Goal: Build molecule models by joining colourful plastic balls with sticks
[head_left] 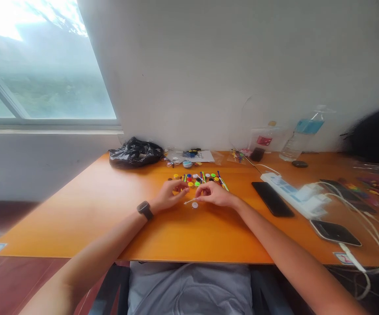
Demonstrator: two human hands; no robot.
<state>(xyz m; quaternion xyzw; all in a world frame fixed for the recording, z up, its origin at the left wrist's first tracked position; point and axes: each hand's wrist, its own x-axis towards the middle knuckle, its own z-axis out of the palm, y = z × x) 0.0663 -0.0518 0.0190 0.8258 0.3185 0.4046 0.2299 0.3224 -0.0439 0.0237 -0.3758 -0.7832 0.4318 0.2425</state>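
My right hand pinches one end of a thin white arrow-shaped piece between thumb and fingertips. Its pointed end faces left, low over the table. Just below it a small white disc lies on the wood. To the left, my left hand rests with fingers curved and thumb apart, nothing visible between them. Behind both hands are rows of small coloured discs and thin coloured sticks, partly hidden by my fingers.
A black plastic bag and a round tin sit at the back. On the right are a black phone, a white power strip with cables, another phone and a water bottle. The table edge is in front.
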